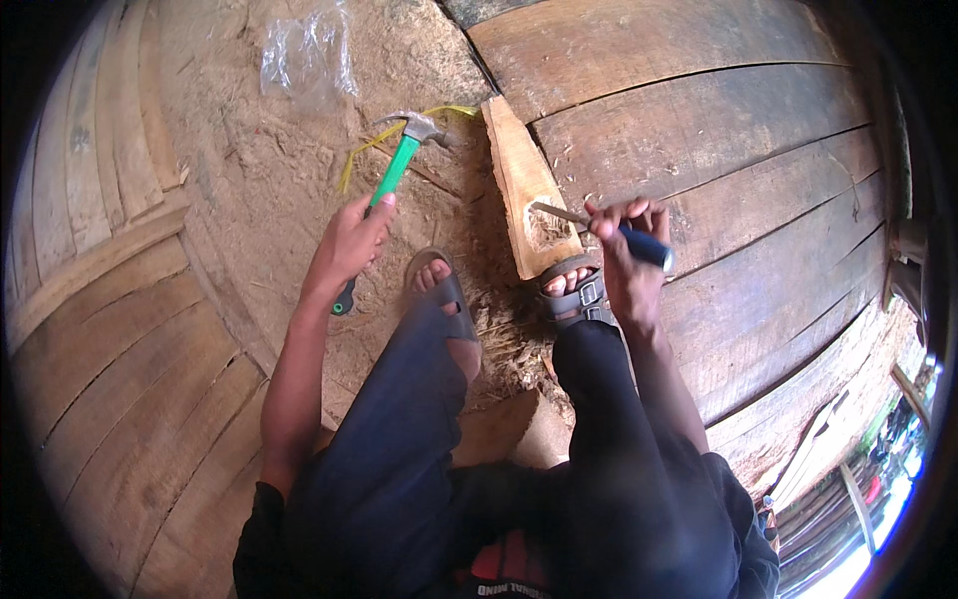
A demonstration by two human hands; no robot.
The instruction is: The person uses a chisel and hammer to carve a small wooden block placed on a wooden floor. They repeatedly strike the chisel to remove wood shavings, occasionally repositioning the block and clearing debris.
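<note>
My left hand is closed round the handle of a claw hammer with a green and black grip. The hammer's metal head points away from me, raised above the dirt. In my right hand is a chisel with a dark blue handle. Its blade slants left, and the tip meets a rough hollow in a pale, tapered wood block. Chips and shavings lie in that hollow. The toes of my right sandal press against the block's near end.
Wooden planks form a floor on the right, and more planks lie at the left. Between them is dirt ground with a clear plastic bag and a yellow strap. My left sandal rests on the dirt.
</note>
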